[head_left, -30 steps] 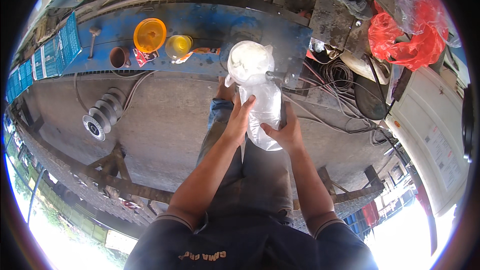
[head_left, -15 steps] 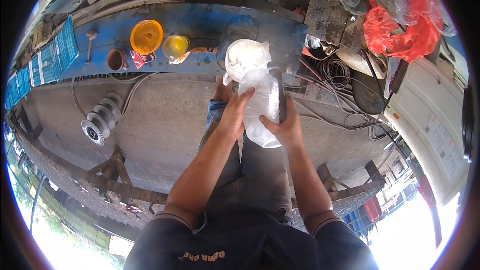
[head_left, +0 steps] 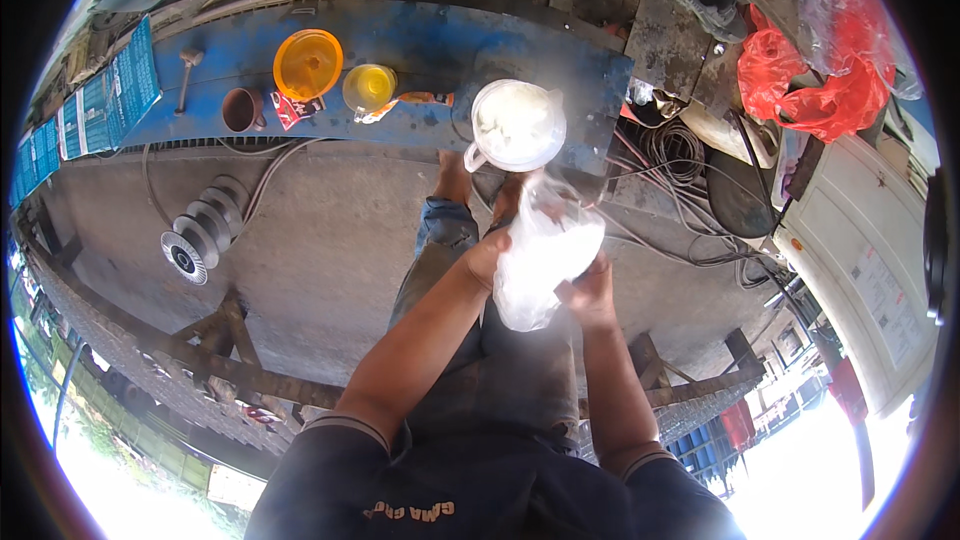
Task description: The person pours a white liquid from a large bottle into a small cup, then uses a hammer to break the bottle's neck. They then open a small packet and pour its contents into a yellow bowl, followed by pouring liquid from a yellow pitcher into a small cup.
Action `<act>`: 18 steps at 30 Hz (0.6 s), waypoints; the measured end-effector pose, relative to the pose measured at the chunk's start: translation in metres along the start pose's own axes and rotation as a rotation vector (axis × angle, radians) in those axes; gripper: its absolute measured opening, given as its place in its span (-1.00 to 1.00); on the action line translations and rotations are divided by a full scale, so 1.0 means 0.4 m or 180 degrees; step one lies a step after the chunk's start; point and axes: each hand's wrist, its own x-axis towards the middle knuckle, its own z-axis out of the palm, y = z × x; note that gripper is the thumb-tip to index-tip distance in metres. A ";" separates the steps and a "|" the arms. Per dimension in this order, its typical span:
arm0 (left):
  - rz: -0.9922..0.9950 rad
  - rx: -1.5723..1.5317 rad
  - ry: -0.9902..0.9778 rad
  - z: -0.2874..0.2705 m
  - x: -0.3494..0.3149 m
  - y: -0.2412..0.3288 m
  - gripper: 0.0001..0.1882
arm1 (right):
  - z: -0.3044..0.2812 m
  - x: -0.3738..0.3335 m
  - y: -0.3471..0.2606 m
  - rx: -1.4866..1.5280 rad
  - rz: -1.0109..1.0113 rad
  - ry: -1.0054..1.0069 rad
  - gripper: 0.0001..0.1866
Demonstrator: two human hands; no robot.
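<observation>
A clear plastic bag [head_left: 545, 258] with white contents hangs above my lap, held in both hands. My left hand [head_left: 488, 258] grips its left side, and my right hand [head_left: 590, 292] closes on its lower right side. The bag's loose, crumpled mouth points away from me, towards a white handled tub [head_left: 515, 128] on the bench. White powder fills much of the tub, whose handle sticks out at the near left. The bag and the tub do not touch. My fingertips are partly hidden by the bag and glare.
On the blue bench [head_left: 420, 40] stand an orange bowl [head_left: 307, 64], a yellowish cup [head_left: 369, 89], a brown mug [head_left: 241, 110] and a hammer [head_left: 187, 80]. Coiled cables [head_left: 675, 155] and red plastic bags [head_left: 815, 90] lie at the right. A wire spool [head_left: 205, 230] lies at the left.
Both hands have drawn the bag back towards me and slightly right, off the tub's near rim. The bag is now more crumpled and tilted, and the tub's powder shows more fully.
</observation>
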 end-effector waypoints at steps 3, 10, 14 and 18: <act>0.0012 -0.0760 0.0107 -0.029 -0.017 -0.007 0.09 | 0.048 0.004 -0.015 -0.1031 -0.0838 0.0773 -0.46; -0.0090 0.0709 0.0314 0.031 -0.048 0.115 0.06 | 0.092 -0.032 -0.084 -0.0789 -0.0733 0.1387 -0.40; 0.0240 0.1230 0.0361 0.247 0.006 0.161 0.08 | 0.080 -0.052 -0.143 0.0039 -0.1198 0.0688 -0.01; 0.0645 0.2738 0.0320 0.487 0.118 0.192 0.13 | 0.072 -0.056 -0.213 -0.0504 -0.1160 0.0883 -0.03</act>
